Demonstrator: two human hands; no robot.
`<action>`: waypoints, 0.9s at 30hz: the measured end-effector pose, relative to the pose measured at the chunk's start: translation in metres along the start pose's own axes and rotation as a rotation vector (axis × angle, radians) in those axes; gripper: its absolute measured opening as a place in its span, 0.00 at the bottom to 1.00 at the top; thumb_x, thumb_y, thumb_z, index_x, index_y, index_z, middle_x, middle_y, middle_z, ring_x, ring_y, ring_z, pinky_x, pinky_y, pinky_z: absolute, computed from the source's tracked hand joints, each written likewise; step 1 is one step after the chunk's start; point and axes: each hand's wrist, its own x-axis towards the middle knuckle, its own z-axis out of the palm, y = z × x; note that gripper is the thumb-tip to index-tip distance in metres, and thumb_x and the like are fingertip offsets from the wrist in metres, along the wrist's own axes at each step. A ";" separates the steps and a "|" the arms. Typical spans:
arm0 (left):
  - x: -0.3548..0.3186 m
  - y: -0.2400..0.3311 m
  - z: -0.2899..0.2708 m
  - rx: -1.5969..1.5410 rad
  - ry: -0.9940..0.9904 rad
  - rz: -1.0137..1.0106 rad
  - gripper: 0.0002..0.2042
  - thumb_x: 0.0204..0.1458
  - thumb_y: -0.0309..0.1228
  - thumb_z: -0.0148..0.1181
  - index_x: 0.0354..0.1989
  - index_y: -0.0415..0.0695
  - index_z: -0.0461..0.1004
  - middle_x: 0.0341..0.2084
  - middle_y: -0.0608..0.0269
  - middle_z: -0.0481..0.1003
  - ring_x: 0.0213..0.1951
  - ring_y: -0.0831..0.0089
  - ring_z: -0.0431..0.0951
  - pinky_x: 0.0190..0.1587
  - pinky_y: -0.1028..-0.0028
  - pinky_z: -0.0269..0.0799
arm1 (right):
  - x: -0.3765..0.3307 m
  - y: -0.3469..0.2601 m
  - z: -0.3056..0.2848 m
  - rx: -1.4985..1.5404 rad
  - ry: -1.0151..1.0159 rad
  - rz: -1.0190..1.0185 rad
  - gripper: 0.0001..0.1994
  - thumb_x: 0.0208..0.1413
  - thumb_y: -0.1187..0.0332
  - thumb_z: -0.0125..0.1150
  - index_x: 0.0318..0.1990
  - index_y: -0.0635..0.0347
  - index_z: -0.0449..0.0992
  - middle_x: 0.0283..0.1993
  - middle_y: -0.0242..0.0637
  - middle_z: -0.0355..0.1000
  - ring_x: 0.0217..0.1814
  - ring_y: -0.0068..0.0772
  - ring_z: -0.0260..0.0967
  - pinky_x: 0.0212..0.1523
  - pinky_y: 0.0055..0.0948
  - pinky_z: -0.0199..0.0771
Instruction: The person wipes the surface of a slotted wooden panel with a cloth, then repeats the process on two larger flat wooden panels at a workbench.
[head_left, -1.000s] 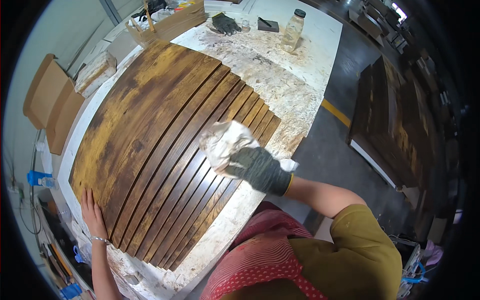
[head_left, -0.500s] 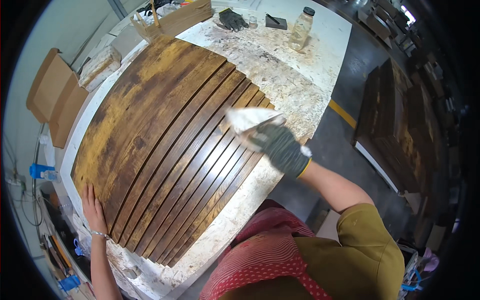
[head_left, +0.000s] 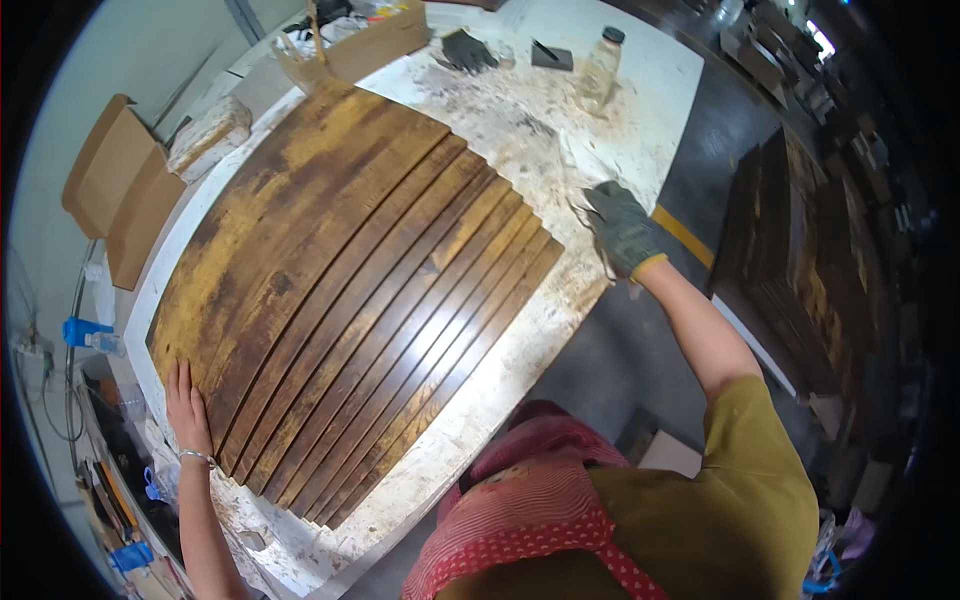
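Stepped stack of brown wood-grain boards (head_left: pixel 300 230) lies fanned on the white, stained table (head_left: pixel 440 455). My bare left hand (head_left: pixel 187 410), with a bracelet at the wrist, rests with fingers stretched on the boards' near left end. At the table's right edge, past the boards, is my right hand (head_left: pixel 625 228) in a dark grey knit glove with a yellow cuff. It grips a crumpled white cloth (head_left: pixel 580 200), which partly blends into the tabletop; the fingertips are mostly hidden.
At the back stand a jar with a black lid (head_left: pixel 600 70), a dark block (head_left: pixel 552 56), a spare dark glove (head_left: pixel 467 50) and an open cardboard box (head_left: pixel 375 45). More dark boards (head_left: pixel 790 260) are stacked right of the table. A wrapped bundle (head_left: pixel 208 135) sits on the left.
My right hand has moved off the boards with the white cloth, rightward to the table's edge. My left hand has stayed on the boards' end.
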 end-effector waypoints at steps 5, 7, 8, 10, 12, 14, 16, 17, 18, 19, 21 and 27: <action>-0.001 -0.004 0.004 -0.008 0.007 -0.001 0.25 0.67 0.40 0.35 0.70 0.48 0.59 0.70 0.53 0.56 0.70 0.54 0.55 0.70 0.60 0.50 | -0.049 -0.015 0.049 0.051 0.058 -0.317 0.20 0.51 0.72 0.51 0.54 0.55 0.75 0.49 0.46 0.72 0.44 0.47 0.71 0.45 0.44 0.73; 0.000 -0.006 0.006 -0.007 0.022 0.007 0.25 0.67 0.40 0.35 0.70 0.48 0.59 0.70 0.53 0.57 0.70 0.54 0.55 0.70 0.60 0.50 | -0.088 -0.068 0.073 -0.331 0.062 -0.404 0.20 0.55 0.72 0.51 0.57 0.57 0.73 0.52 0.43 0.73 0.46 0.39 0.72 0.46 0.40 0.74; 0.000 -0.006 0.007 -0.008 0.030 0.007 0.25 0.67 0.40 0.35 0.70 0.48 0.59 0.70 0.53 0.57 0.70 0.54 0.55 0.70 0.60 0.50 | -0.107 -0.099 0.080 -0.262 0.055 -0.386 0.20 0.59 0.72 0.51 0.59 0.62 0.72 0.54 0.40 0.73 0.51 0.35 0.73 0.51 0.36 0.74; 0.001 -0.007 0.010 -0.014 0.023 0.013 0.25 0.67 0.40 0.35 0.70 0.48 0.59 0.70 0.53 0.57 0.70 0.54 0.55 0.70 0.60 0.50 | -0.135 -0.150 0.079 0.041 -0.189 -0.441 0.21 0.62 0.66 0.51 0.61 0.60 0.70 0.58 0.43 0.71 0.56 0.39 0.70 0.54 0.41 0.73; 0.001 -0.009 0.011 -0.022 0.026 -0.002 0.24 0.67 0.40 0.35 0.70 0.48 0.59 0.70 0.53 0.56 0.70 0.54 0.56 0.70 0.61 0.50 | -0.140 -0.175 0.063 0.611 -0.276 -0.379 0.22 0.65 0.60 0.50 0.64 0.57 0.68 0.62 0.45 0.69 0.61 0.43 0.68 0.57 0.45 0.71; 0.003 -0.011 0.012 -0.011 0.049 0.038 0.24 0.67 0.40 0.36 0.70 0.48 0.59 0.70 0.53 0.56 0.70 0.54 0.56 0.70 0.60 0.51 | -0.123 -0.165 0.041 0.841 -0.355 -0.380 0.22 0.62 0.64 0.49 0.63 0.57 0.69 0.64 0.45 0.67 0.64 0.45 0.66 0.60 0.43 0.69; 0.002 -0.012 0.014 -0.003 0.045 0.046 0.24 0.67 0.39 0.36 0.70 0.48 0.60 0.69 0.52 0.57 0.69 0.54 0.57 0.69 0.60 0.52 | -0.095 -0.131 0.028 0.200 -0.338 -0.267 0.21 0.60 0.70 0.51 0.61 0.58 0.71 0.61 0.46 0.69 0.63 0.45 0.67 0.60 0.39 0.69; 0.002 -0.013 0.015 -0.004 0.048 0.043 0.24 0.67 0.39 0.37 0.70 0.48 0.60 0.69 0.52 0.57 0.69 0.54 0.57 0.69 0.60 0.52 | -0.080 -0.110 0.026 -0.171 -0.346 -0.225 0.21 0.58 0.73 0.52 0.60 0.58 0.72 0.60 0.46 0.70 0.62 0.44 0.68 0.61 0.37 0.69; 0.002 -0.014 0.016 -0.011 0.063 0.050 0.24 0.67 0.38 0.37 0.70 0.48 0.60 0.69 0.52 0.58 0.69 0.54 0.58 0.69 0.60 0.53 | -0.067 -0.091 0.028 0.039 0.090 -0.254 0.20 0.57 0.72 0.54 0.58 0.61 0.73 0.56 0.48 0.72 0.55 0.48 0.70 0.57 0.40 0.70; 0.002 -0.014 0.018 0.005 0.082 0.050 0.24 0.66 0.38 0.38 0.70 0.49 0.60 0.68 0.52 0.59 0.68 0.55 0.58 0.68 0.60 0.54 | -0.061 -0.079 0.031 -0.159 0.205 -0.277 0.21 0.56 0.74 0.48 0.58 0.57 0.73 0.55 0.44 0.73 0.51 0.45 0.72 0.52 0.43 0.73; 0.002 -0.014 0.020 0.001 0.096 0.040 0.24 0.66 0.38 0.38 0.70 0.49 0.61 0.68 0.53 0.59 0.68 0.55 0.59 0.68 0.60 0.54 | -0.068 -0.080 0.044 -0.177 0.108 -0.220 0.20 0.55 0.74 0.49 0.56 0.58 0.73 0.51 0.45 0.74 0.48 0.46 0.73 0.47 0.45 0.73; 0.005 -0.013 0.028 0.002 0.128 -0.001 0.24 0.65 0.40 0.41 0.69 0.54 0.62 0.68 0.57 0.61 0.68 0.59 0.59 0.66 0.59 0.56 | -0.207 -0.273 0.061 0.367 0.024 -0.657 0.21 0.64 0.67 0.50 0.65 0.44 0.68 0.51 0.43 0.74 0.47 0.41 0.75 0.43 0.40 0.76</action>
